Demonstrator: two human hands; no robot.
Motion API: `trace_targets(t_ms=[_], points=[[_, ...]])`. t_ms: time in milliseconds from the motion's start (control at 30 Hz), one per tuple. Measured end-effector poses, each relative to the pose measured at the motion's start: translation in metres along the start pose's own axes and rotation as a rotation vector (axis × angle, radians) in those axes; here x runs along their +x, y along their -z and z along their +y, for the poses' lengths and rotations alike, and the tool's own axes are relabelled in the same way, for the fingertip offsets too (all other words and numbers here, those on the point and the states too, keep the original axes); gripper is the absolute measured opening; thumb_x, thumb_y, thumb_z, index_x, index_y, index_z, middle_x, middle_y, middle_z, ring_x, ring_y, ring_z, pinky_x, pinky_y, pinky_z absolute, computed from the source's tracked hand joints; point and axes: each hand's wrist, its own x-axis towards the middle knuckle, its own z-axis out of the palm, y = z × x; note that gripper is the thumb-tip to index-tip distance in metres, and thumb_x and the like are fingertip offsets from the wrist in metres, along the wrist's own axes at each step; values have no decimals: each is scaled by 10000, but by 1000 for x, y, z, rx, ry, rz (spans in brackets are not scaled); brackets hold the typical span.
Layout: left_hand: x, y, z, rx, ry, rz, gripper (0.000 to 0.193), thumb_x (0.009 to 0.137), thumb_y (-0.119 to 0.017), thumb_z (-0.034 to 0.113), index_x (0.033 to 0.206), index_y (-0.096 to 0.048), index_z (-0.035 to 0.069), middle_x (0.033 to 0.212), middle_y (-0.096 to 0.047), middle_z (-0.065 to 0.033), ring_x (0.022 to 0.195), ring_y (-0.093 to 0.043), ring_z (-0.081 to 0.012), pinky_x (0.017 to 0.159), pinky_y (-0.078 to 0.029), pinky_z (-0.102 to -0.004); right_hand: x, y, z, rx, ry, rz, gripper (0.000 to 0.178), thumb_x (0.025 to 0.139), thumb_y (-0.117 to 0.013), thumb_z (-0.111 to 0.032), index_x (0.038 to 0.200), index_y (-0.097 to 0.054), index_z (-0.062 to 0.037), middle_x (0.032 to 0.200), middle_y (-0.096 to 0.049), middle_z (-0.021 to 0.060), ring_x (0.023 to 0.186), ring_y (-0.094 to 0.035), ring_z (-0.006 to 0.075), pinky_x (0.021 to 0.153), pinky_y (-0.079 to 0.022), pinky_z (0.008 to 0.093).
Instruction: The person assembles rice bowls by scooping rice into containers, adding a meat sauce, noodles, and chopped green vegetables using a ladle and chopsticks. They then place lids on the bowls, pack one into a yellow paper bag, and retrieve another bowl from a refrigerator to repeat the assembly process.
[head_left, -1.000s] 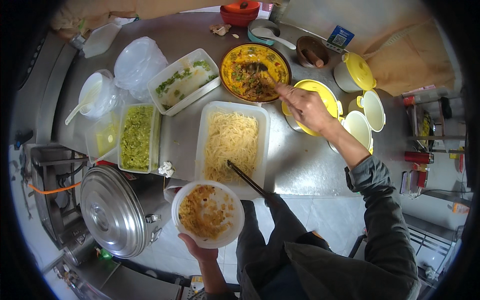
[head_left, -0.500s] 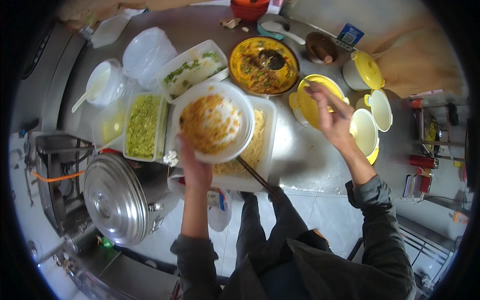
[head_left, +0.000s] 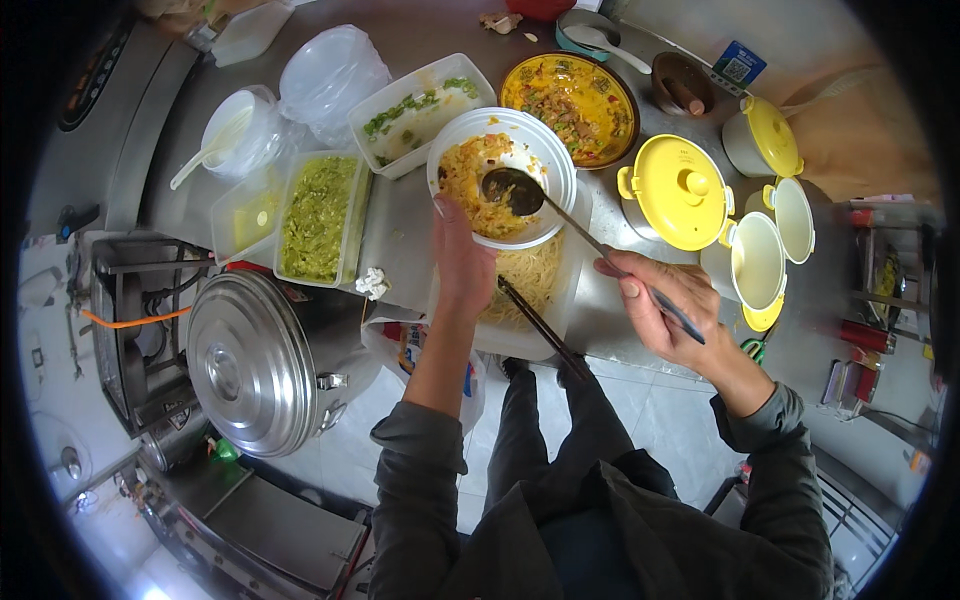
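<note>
My left hand (head_left: 463, 258) grips the near left side of a white plastic bowl (head_left: 562, 165), tilting it over a tray of noodles (head_left: 530, 280). Inside the bowl is a chunky orange-yellow food (head_left: 462, 180). A long-handled metal ladle (head_left: 600, 245) is in my right hand (head_left: 668, 310), its dark head down in the bowl against the food. Just beyond the bowl sits a round yellow-and-brown dish (head_left: 620, 90) of oily minced topping. A pair of dark chopsticks (head_left: 540, 325) leans out over the near edge of the noodle tray.
On the left stand a container of chopped greens (head_left: 318, 220), a tub with green scraps (head_left: 420, 112) and a large lidded steel pot (head_left: 250, 365). To the right are a yellow-lidded pot (head_left: 683, 192), white cups (head_left: 757, 262) and another lidded pot (head_left: 765, 140). A brown bowl (head_left: 682, 82) is behind.
The ladle's head has gone from the yellow dish into the white bowl. My right hand has come down nearer to me, uncovering the yellow lid. The view has shifted slightly.
</note>
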Motion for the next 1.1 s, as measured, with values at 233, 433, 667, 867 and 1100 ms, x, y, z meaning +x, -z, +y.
trace_targets(t_ms=[233,433,667,867,1100], points=[[-1,9,-8,-45,-13,-46,652,1056,-373,523,1534,-242,99,1519,-389,-101,1391,-430,-248,1142,-394,-454,-2,-4,-7,595,-630,243,260,1039,-529,-113,1147,-611,109,1010,-706,158,902,-739,282,743,-630,306],[-4,7,-7,-45,31,-23,660,1052,-370,535,1537,-245,105,1529,-379,-89,1411,-403,-249,1165,-355,-466,7,0,6,658,-826,349,251,1044,-518,-121,1123,-619,94,1068,-683,149,887,-745,295,709,-634,318],[-6,10,-7,-76,54,-48,712,1029,-367,582,1554,-256,114,1573,-352,-74,1437,-375,-248,1185,-319,-473,1,9,7,530,-740,363,370,1057,-522,-253,1172,-617,86,999,-706,163,901,-745,283,734,-618,335],[-3,6,-4,-29,96,-37,782,1000,-318,661,1569,-239,129,1599,-319,-78,1466,-326,-254,1211,-262,-473,13,28,19,577,-788,550,345,1048,-518,-211,1143,-615,107,1006,-707,197,929,-737,270,790,-621,339],[-6,9,-2,-35,129,-4,787,994,-304,687,1574,-246,159,1601,-321,-81,1465,-325,-263,1215,-246,-466,26,12,109,101,-358,232,288,1003,-609,-181,1189,-670,30,1102,-728,167,1016,-715,279,874,-583,358]])
